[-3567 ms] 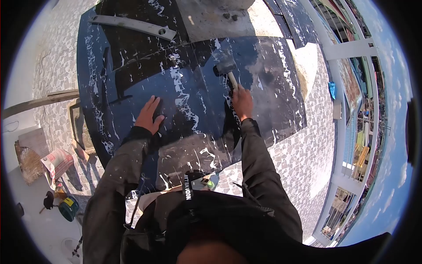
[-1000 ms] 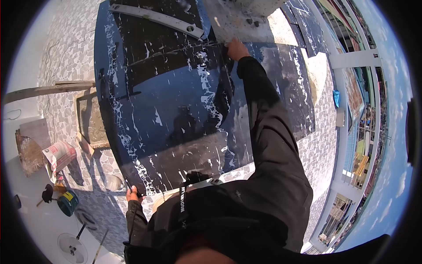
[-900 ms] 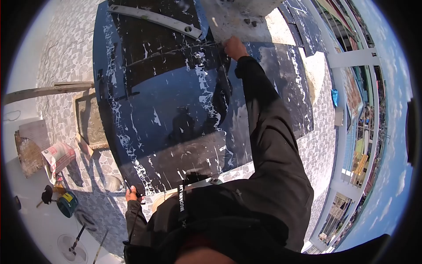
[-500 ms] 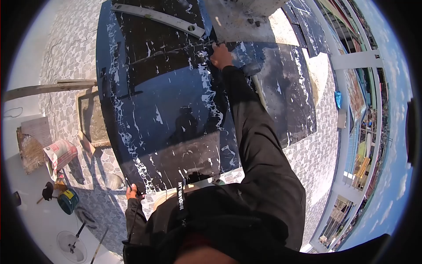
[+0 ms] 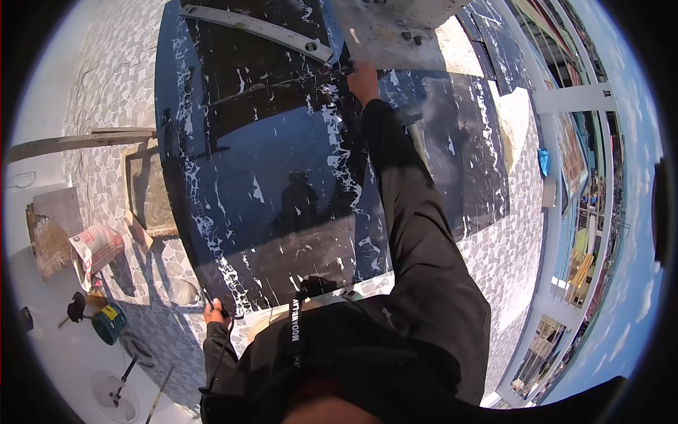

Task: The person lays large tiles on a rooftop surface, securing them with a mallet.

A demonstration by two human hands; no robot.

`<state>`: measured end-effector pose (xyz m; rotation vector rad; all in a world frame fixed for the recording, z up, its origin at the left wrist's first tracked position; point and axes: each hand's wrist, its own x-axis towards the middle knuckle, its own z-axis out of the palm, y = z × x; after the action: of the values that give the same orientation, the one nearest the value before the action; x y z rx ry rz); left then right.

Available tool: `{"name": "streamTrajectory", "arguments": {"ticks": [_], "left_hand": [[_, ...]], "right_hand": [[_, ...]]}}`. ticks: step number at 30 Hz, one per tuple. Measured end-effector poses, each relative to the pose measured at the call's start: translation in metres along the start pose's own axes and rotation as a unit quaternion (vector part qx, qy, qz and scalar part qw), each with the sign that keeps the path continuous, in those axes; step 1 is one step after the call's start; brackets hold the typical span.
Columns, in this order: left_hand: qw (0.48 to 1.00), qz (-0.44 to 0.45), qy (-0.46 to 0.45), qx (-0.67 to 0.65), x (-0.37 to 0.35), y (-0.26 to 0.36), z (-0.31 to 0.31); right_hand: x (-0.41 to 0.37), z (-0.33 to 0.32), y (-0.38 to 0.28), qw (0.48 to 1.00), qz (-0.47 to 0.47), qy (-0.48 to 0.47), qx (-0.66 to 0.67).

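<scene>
My right hand [image 5: 363,81] is closed at the far edge of a glossy black panel [image 5: 275,162] streaked with white, near the end of a long grey spirit level [image 5: 254,30]. Its fingers are round something dark, too small to make out. At the panel's near left corner, my left hand [image 5: 215,311] is closed, with a thin dark item by its fingers that I cannot identify. A mallet [image 5: 418,141] lies on the panel just right of my right forearm, partly hidden by it.
On the left stand a tray of grey mix [image 5: 150,191], wooden strips [image 5: 85,143], a printed sack [image 5: 97,249], a green bucket [image 5: 109,324] and a fan [image 5: 115,397]. A blue item [image 5: 543,162] is by the right edge, beside a white railing [image 5: 572,99].
My right hand has shifted slightly right and its wrist has turned. The spirit level's near end has moved a little to the right. My left hand has stayed at the corner.
</scene>
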<state>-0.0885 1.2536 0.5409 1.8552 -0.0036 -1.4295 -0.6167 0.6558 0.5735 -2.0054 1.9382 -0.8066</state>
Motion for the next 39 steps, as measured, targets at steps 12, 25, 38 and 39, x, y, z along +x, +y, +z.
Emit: {"name": "streamTrajectory", "arguments": {"ticks": [12, 25, 38, 39], "left_hand": [[0.996, 0.018, 0.015, 0.08, -0.001, -0.003, -0.003], [0.997, 0.027, 0.028, 0.072, 0.001, -0.008, 0.002], [0.994, -0.007, 0.077, 0.08, -0.003, -0.003, 0.005], [0.995, -0.008, 0.054, 0.078, -0.005, 0.0, 0.008]], "right_hand": [[0.016, -0.063, -0.001, 0.911, -0.047, -0.269, -0.309], [-0.034, 0.001, -0.026, 0.974, 0.0, -0.063, -0.219], [-0.062, 0.084, -0.169, 0.975, -0.154, -0.063, -0.15], [-0.06, 0.084, -0.172, 0.972, -0.164, -0.127, -0.109]]}}
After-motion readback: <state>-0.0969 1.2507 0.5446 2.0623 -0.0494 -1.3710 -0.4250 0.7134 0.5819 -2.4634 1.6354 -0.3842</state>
